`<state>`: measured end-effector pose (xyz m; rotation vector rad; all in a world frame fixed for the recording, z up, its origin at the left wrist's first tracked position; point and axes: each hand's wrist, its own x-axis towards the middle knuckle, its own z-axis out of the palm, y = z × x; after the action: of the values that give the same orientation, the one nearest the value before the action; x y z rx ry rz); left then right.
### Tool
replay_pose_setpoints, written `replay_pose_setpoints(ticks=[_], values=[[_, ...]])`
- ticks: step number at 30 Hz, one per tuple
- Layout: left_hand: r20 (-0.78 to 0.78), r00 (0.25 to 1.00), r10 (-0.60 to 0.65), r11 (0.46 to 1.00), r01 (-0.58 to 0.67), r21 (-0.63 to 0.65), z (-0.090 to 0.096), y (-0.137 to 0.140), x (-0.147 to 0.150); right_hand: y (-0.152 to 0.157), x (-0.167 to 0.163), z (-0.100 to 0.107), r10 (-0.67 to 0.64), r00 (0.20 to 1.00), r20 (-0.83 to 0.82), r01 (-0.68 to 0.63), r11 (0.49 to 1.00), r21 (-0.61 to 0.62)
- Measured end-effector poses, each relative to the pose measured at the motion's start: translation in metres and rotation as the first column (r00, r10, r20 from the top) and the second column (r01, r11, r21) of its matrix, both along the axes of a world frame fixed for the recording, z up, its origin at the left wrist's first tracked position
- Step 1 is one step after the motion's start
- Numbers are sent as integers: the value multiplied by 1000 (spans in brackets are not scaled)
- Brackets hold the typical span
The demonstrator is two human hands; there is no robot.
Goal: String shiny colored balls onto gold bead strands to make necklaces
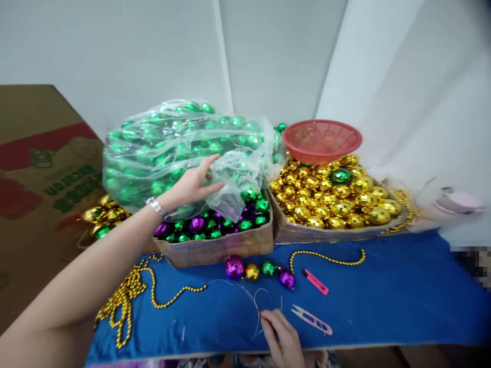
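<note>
My left hand (197,182) reaches over a cardboard box (218,248) of green and purple faceted balls. Its fingers are spread, at the crumpled mouth of a clear plastic bag (153,153) full of green balls; whether they touch the film I cannot tell. At the front of the table my right hand (282,337) is closed, thumb and finger pinching a thin clear string (256,302). That string loops up toward a short row of balls: a purple ball (234,267), a gold ball (252,271), a green ball (268,267) and another purple ball (287,278).
Pink thread snips (312,320) and a pink cutter (315,282) lie right on the blue cloth (383,296). Gold bead chains (126,296) pile at left. A box of gold balls (322,199) holds a red basket (322,140) on top. A large carton (34,230) stands left.
</note>
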<state>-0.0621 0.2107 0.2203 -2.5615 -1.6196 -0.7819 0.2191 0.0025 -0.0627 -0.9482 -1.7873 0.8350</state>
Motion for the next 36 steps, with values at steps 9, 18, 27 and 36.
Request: replay_pose_setpoints(ticks=[9,18,27,36], values=[[-184,945,-270,952,290,96,-82,-56,69,-3,-1,4,-21,1000,4,21,1000,4],[-372,914,161,986,-167,15,-105,32,84,-11,0,18,-47,999,21,47,999,20],[81,997,-19,991,29,-128,-86,-22,64,-8,9,32,-133,991,26,132,990,42],[884,-69,462,752,558,-350,-131,-152,37,5,10,66,-74,990,118,57,988,142]])
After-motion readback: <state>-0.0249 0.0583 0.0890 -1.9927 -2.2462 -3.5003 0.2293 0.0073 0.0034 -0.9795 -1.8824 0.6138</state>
